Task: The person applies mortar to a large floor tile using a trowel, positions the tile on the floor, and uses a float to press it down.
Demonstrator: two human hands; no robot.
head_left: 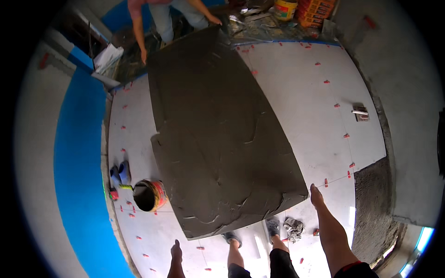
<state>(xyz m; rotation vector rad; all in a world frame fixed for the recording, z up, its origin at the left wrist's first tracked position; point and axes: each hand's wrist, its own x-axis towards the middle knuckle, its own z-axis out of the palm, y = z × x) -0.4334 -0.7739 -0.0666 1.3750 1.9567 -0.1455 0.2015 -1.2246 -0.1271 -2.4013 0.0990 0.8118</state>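
A large slab (pixel 213 134) coated with wet dark grey mortar fills the middle, its long side running away from me. Its left edge has a step partway along. Beside the near right corner, my right hand (pixel 316 196) has its fingers stretched out; a narrow gap seems to separate it from the edge. Just off the near left corner, my left hand (pixel 176 250) is extended, fingers pointing up and apparently empty. Both of a co-worker's hands, a left-side hand (pixel 144 56) and a right-side hand (pixel 214 20), are at the far end. The slab's underside is hidden.
Pale floor tiles (pixel 296 97) carry several red levelling wedges (pixel 337 105). At left stand a bucket (pixel 160 194) and blue shoes (pixel 124 172). A trowel (pixel 360 112) lies at right, above bare mortar (pixel 373 208). A crumpled cloth (pixel 294 229) is near my right foot (pixel 273 226).
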